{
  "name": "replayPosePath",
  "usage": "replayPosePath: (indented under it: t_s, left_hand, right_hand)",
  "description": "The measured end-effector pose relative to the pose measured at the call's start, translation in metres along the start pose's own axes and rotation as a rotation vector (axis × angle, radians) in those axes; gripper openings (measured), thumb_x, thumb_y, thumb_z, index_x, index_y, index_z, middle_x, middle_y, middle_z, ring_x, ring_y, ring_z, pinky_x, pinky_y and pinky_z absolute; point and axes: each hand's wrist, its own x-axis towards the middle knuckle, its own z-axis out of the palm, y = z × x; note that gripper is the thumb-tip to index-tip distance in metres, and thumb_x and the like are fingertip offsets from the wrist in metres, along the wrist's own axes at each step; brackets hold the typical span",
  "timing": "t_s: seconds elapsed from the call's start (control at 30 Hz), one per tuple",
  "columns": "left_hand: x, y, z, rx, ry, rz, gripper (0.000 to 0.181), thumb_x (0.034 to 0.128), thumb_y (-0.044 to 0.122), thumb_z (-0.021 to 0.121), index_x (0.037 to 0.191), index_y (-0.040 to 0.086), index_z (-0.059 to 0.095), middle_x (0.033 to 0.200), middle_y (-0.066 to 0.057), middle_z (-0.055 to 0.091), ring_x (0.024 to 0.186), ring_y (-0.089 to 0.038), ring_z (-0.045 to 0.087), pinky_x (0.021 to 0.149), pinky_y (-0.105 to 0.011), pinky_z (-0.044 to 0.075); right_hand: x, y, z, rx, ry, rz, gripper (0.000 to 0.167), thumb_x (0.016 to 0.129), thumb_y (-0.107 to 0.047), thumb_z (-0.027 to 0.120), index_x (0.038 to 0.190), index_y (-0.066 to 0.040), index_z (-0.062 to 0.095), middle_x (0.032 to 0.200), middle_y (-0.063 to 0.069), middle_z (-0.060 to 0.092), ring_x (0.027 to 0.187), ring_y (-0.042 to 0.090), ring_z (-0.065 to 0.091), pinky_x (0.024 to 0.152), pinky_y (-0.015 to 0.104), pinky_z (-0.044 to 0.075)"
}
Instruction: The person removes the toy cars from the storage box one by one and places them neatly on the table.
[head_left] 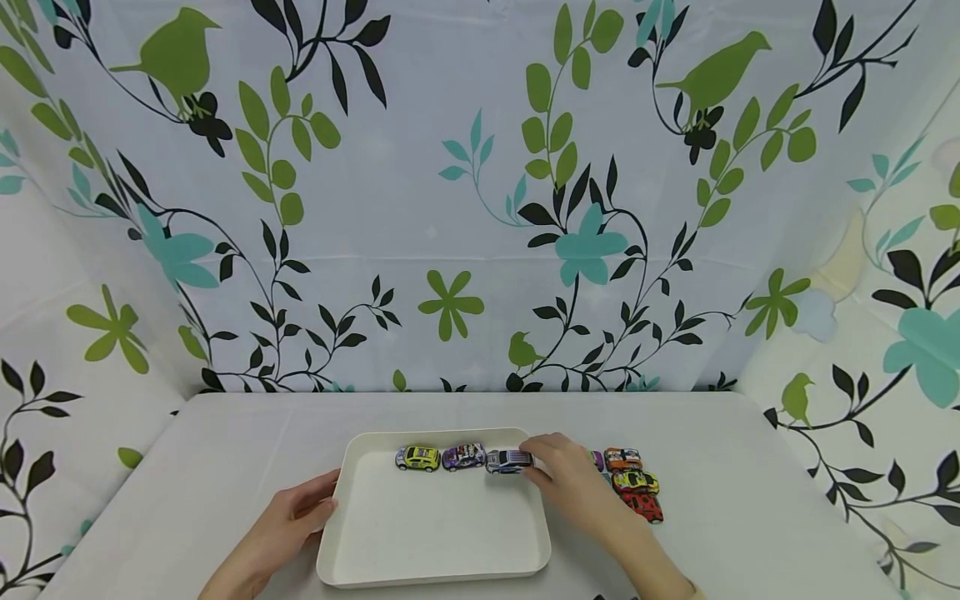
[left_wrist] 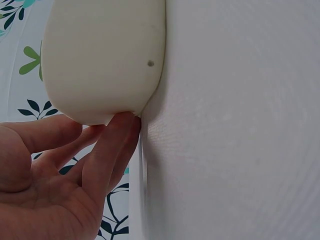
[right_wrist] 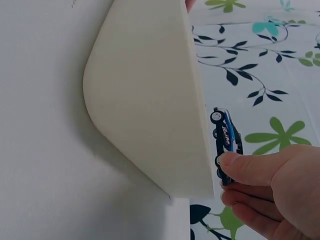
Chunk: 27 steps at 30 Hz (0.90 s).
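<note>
In the head view, a white tray (head_left: pixel 435 533) lies on the table. My left hand (head_left: pixel 288 521) holds its left edge, thumb near the rim and fingers (left_wrist: pixel 117 145) against the outer wall. With thumb and fingers, my right hand (head_left: pixel 573 475) pinches a dark toy car (right_wrist: pixel 226 140) with a striped roof, just above the tray's back right part. Left of it, a purple and white toy car (head_left: pixel 463 456) and a yellow toy car (head_left: pixel 417 457) stand in a row along the tray's back. The right hand partly covers the pinched car's end.
Right of the tray, on the white table (head_left: pixel 247 442), several toy cars sit close together, among them an orange one (head_left: pixel 622 458), a yellow one (head_left: pixel 635 481) and a red one (head_left: pixel 642 506). My right forearm partly hides this group. A patterned cloth (head_left: pixel 495 250) hangs behind the table.
</note>
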Motion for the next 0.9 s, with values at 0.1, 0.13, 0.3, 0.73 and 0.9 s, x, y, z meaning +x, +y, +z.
replayPosePath:
  t_s: [0.1, 0.13, 0.3, 0.73, 0.9]
  left_hand:
    - [-0.001, -0.001, 0.0, -0.004, -0.003, 0.001, 0.052, 0.102, 0.011, 0.056, 0.149, -0.005, 0.039, 0.147, -0.031, 0.046, 0.124, -0.039, 0.058, 0.09, -0.045, 0.059]
    - [-0.001, -0.001, 0.0, -0.006, -0.005, 0.004, 0.053, 0.102, 0.011, 0.056, 0.149, -0.006, 0.039, 0.147, -0.031, 0.046, 0.124, -0.038, 0.058, 0.09, -0.045, 0.059]
    - [-0.001, -0.001, -0.001, -0.013, -0.02, 0.005, 0.054, 0.1023, 0.014, 0.056, 0.15, -0.005, 0.038, 0.148, -0.03, 0.046, 0.125, -0.038, 0.058, 0.091, -0.044, 0.058]
    - [-0.001, 0.0, -0.001, -0.02, -0.026, 0.016, 0.054, 0.1023, 0.013, 0.056, 0.149, -0.007, 0.037, 0.149, -0.031, 0.043, 0.125, -0.038, 0.058, 0.089, -0.043, 0.059]
    - [-0.001, 0.0, -0.001, -0.017, -0.009, 0.0, 0.053, 0.1019, 0.011, 0.056, 0.149, -0.007, 0.039, 0.149, -0.031, 0.044, 0.124, -0.038, 0.058, 0.089, -0.044, 0.059]
  right_hand:
    - [-0.004, 0.003, -0.005, -0.005, 0.038, 0.021, 0.024, 0.085, -0.01, 0.079, 0.109, -0.01, 0.073, 0.111, 0.002, 0.072, 0.106, 0.02, 0.067, 0.088, 0.036, 0.058]
    - [-0.005, 0.004, -0.007, -0.002, 0.048, 0.033, 0.025, 0.085, -0.01, 0.079, 0.109, -0.011, 0.073, 0.111, 0.002, 0.072, 0.105, 0.019, 0.067, 0.087, 0.034, 0.059]
    - [-0.013, 0.011, -0.016, 0.004, 0.087, 0.062, 0.026, 0.084, -0.008, 0.08, 0.109, -0.01, 0.073, 0.112, 0.003, 0.071, 0.099, 0.015, 0.066, 0.078, 0.028, 0.059]
    - [-0.037, 0.056, -0.05, -0.078, 0.173, 0.103, 0.031, 0.084, -0.008, 0.079, 0.114, -0.005, 0.071, 0.113, 0.011, 0.072, 0.106, 0.031, 0.068, 0.081, 0.043, 0.06]
    - [-0.045, 0.069, -0.059, -0.094, 0.164, 0.135, 0.031, 0.085, -0.009, 0.078, 0.115, -0.003, 0.07, 0.114, 0.015, 0.072, 0.11, 0.036, 0.066, 0.09, 0.053, 0.056]
